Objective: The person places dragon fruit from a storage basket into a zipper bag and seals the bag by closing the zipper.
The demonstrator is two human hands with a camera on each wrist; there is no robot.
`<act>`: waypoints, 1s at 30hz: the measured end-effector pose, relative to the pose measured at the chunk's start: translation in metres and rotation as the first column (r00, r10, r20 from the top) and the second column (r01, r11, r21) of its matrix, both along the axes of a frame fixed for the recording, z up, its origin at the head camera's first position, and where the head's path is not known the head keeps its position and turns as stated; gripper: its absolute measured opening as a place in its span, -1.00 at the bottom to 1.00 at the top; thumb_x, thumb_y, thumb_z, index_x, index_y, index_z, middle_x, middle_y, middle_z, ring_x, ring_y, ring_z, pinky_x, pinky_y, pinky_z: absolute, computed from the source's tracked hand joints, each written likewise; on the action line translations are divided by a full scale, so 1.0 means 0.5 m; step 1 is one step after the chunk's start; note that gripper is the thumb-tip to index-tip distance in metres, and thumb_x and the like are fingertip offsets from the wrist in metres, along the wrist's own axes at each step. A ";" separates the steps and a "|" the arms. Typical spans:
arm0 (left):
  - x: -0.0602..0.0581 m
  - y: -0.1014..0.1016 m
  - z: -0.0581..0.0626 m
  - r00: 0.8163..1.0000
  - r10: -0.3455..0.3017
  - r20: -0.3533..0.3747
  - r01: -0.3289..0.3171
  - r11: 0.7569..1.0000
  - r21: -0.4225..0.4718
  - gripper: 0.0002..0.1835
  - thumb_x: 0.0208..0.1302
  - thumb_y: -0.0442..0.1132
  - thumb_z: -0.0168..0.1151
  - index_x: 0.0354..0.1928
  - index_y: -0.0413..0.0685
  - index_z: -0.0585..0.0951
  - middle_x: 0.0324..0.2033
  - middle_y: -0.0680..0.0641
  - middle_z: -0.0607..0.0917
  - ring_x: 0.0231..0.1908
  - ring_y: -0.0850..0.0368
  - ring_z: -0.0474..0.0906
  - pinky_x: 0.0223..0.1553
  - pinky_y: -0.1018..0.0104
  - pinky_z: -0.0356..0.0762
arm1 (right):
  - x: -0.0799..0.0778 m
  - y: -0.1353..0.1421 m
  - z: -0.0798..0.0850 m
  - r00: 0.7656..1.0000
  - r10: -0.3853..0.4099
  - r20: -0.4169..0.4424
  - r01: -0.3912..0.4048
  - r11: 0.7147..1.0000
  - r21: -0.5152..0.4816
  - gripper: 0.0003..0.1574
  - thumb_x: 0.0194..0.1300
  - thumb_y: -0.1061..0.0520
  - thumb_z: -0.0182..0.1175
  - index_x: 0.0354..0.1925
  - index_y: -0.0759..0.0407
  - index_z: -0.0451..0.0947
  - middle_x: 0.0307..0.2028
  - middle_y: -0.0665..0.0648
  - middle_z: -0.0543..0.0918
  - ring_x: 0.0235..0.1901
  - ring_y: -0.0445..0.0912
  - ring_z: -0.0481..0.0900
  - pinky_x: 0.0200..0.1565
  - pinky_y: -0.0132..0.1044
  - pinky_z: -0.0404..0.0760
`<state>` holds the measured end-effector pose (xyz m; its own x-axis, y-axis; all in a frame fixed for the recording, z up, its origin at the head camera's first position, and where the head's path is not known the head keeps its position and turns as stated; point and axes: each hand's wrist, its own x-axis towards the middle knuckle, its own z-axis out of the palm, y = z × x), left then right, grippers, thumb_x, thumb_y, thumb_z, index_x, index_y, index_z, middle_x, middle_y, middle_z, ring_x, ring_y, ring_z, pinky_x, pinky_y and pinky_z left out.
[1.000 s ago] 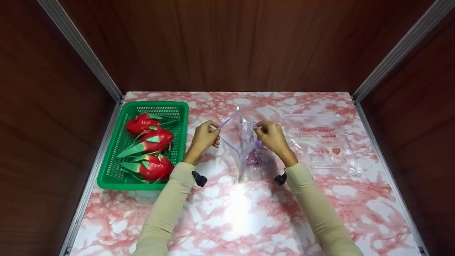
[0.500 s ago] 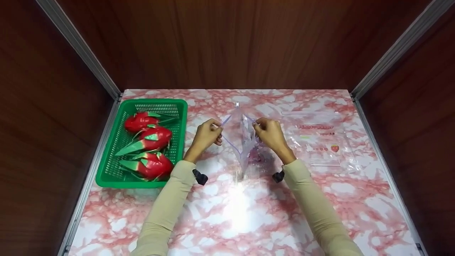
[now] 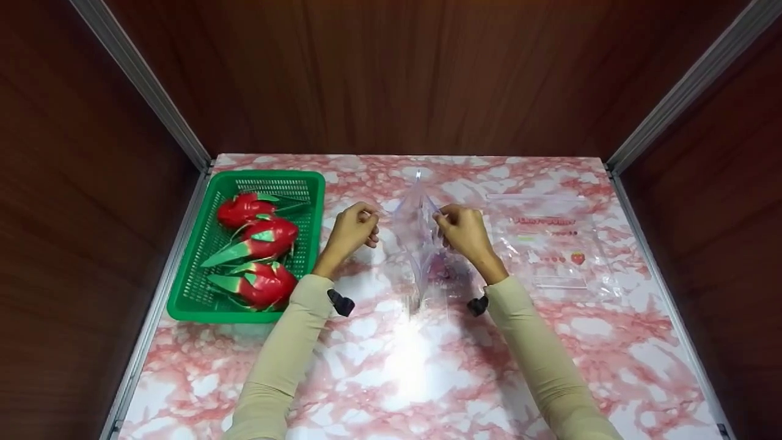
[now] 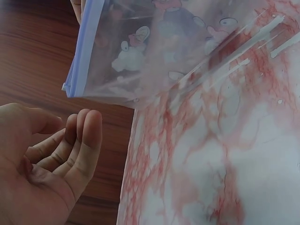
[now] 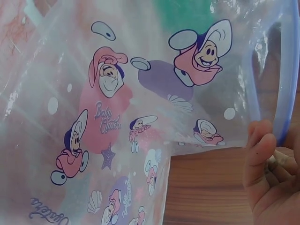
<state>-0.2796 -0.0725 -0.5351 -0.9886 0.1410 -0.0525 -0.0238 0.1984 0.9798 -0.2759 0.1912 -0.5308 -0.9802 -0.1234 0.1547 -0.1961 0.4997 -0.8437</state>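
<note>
A clear zip bag (image 3: 421,244) with a lilac zip edge stands mouth up in the middle of the table. My right hand (image 3: 464,231) pinches the right side of its mouth; the right wrist view shows thumb and fingers on the lilac strip. Pink and purple cartoon oysters are printed on the bag (image 5: 112,117). My left hand (image 3: 354,229) is just left of the bag, holding nothing. In the left wrist view that hand (image 4: 51,164) has loosely bent fingers, apart from the bag's zip corner (image 4: 79,70).
At the left stands a green basket (image 3: 320,244) with three red dragon fruits (image 3: 269,286) with green leaf tips. Another clear zip bag (image 3: 550,244), printed with red lettering and a strawberry, lies flat at the right. Brown wooden panels (image 3: 391,73) enclose the marbled table (image 3: 366,379).
My left hand has let go of the bag's left edge, and the mouth has narrowed as that side swung right. The right hand keeps its pinch in nearly the same spot.
</note>
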 end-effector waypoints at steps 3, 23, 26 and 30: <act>-0.001 -0.008 0.003 1.000 -0.004 -0.017 0.003 0.999 -0.045 -0.81 0.56 -0.32 0.14 0.05 -0.21 0.65 -0.34 -0.33 0.74 -0.55 0.07 0.71 -0.53 0.34 0.71 | 0.000 0.000 -0.001 1.000 -0.003 0.009 0.003 1.000 -0.006 -0.74 0.56 0.15 0.24 -0.15 0.34 0.74 -0.53 0.39 0.73 -0.67 0.27 0.66 -0.76 -0.40 0.50; -0.022 -0.061 0.046 0.996 0.003 -0.093 -0.013 0.994 -0.106 -0.75 0.56 -0.24 0.20 0.06 -0.29 0.67 -0.36 -0.22 0.73 -0.57 0.17 0.67 -0.53 0.38 0.67 | 0.001 0.009 -0.001 1.000 0.004 0.013 -0.004 1.000 -0.030 -0.70 0.58 0.14 0.22 -0.05 0.39 0.73 -0.54 0.39 0.73 -0.68 0.25 0.66 -0.76 -0.44 0.48; -0.023 -0.072 0.053 0.996 0.000 -0.088 -0.010 0.993 -0.114 -0.76 0.57 -0.24 0.19 0.07 -0.26 0.67 -0.29 -0.33 0.73 -0.55 0.18 0.68 -0.47 0.30 0.73 | 0.001 0.009 -0.003 1.000 -0.008 0.017 0.009 0.999 -0.042 -0.71 0.57 0.14 0.24 -0.06 0.38 0.74 -0.54 0.41 0.72 -0.73 0.08 0.64 -0.76 -0.42 0.50; -0.026 -0.089 0.062 0.995 -0.008 -0.096 -0.006 0.990 -0.142 -0.78 0.56 -0.23 0.20 0.05 -0.21 0.69 -0.29 -0.29 0.74 -0.50 0.06 0.73 -0.40 0.17 0.78 | 0.000 0.010 -0.004 1.000 -0.016 0.016 0.017 0.999 -0.038 -0.73 0.56 0.14 0.24 -0.08 0.33 0.75 -0.55 0.37 0.72 -0.73 0.11 0.65 -0.76 -0.40 0.50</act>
